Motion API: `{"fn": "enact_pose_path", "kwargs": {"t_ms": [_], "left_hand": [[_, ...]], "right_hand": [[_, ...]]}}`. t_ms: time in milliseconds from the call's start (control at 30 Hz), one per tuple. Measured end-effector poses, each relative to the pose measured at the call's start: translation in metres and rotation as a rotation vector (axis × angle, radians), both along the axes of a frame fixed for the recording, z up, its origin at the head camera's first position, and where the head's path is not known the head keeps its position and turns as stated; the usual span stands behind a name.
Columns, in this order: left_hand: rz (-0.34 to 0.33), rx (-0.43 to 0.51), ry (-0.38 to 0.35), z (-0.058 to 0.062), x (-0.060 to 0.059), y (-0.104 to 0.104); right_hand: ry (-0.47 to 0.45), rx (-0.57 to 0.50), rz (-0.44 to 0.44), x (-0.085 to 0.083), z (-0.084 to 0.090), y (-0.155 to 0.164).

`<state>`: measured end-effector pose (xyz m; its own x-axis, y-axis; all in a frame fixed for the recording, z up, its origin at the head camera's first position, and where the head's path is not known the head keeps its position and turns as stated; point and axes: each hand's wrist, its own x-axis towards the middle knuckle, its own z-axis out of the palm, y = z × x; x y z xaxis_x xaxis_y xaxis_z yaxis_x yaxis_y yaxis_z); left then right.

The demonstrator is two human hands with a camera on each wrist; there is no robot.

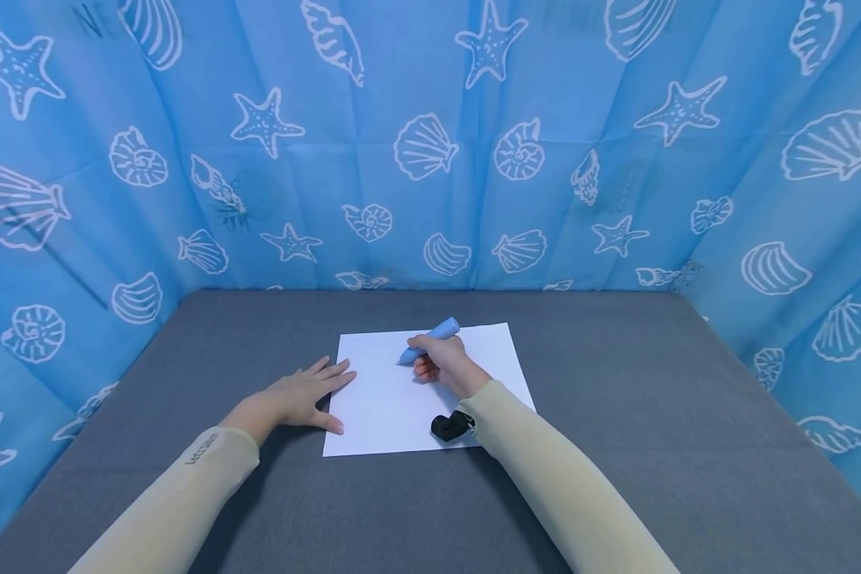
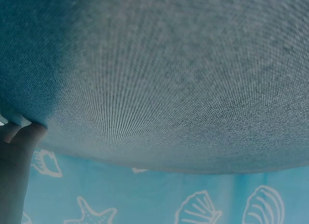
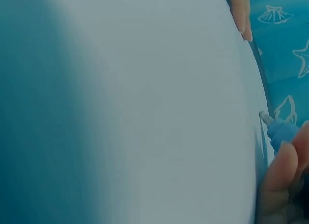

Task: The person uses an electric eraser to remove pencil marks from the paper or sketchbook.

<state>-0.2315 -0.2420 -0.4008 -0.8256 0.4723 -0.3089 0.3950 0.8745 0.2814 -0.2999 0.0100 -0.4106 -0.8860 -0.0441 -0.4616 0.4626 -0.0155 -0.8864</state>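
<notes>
A white sheet of paper lies flat on the grey cloth-covered table. Over its upper middle, my right hand pinches a thick light-blue pen, slanted with its narrow tip down and left. The right wrist view shows the pen's tip at the paper's surface; whether it touches is hard to tell. My left hand rests at the sheet's left edge, fingers spread and straight, with fingertips and thumb on the paper. Only part of the left hand appears in the left wrist view. No clear marks show on the sheet.
Grey cloth covers the table around the paper. A blue curtain with white shells and starfish hangs behind and along both sides. A small black device sits under the right wrist, over the paper's lower right part.
</notes>
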Motion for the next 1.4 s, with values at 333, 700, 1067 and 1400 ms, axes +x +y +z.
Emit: {"fn": "enact_pose_path", "kwargs": {"t_ms": [333, 700, 1067, 1400], "left_hand": [[-0.005, 0.010, -0.012, 0.0021, 0.0001, 0.0012], [-0.010, 0.012, -0.011, 0.0021, 0.0002, 0.0003], [-0.013, 0.006, -0.009, 0.0040, 0.0004, 0.0005], [-0.011, 0.006, -0.016, 0.0038, 0.0007, 0.0010]], "right_hand": [[-0.032, -0.064, -0.006, -0.0014, 0.0016, 0.0051], [-0.032, -0.065, -0.001, -0.0025, 0.0007, 0.0029], [-0.007, 0.000, -0.009, -0.0015, 0.0001, -0.0026], [-0.001, 0.006, 0.003, -0.0007, -0.0006, -0.0024]]}}
